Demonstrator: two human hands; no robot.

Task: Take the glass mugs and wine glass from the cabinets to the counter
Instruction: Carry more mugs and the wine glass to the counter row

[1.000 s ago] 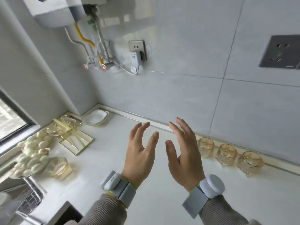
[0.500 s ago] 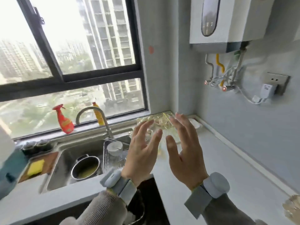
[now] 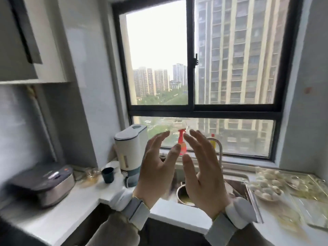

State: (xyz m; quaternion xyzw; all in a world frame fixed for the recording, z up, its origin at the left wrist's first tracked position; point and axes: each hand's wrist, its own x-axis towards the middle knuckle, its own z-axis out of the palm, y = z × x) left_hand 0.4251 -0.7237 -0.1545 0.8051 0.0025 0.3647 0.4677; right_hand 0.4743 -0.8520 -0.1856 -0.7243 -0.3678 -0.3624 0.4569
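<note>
Both hands are raised at centre, empty. Left hand (image 3: 156,167) is slack with fingers spread. Right hand (image 3: 204,174) is the same, palms facing, not touching.

I can't find the mugs or wine glass. A blurred glassy glint at 8 o'clock, by the dark cup (image 3: 107,174), is unreadable. The probable cabinet (image 3: 17,59) is at 10 o'clock, its inside hidden.

I expect the glass to be light, stiff, slick and breakable. I'd take mugs by the handle and the wine glass by the stem.

Crowding the counter (image 3: 58,222):
- cooker (image 3: 42,183) at 8
- dispenser (image 3: 131,153) at 9
- faucet (image 3: 217,148) at 2
- bowl (image 3: 266,189) at 4
</note>
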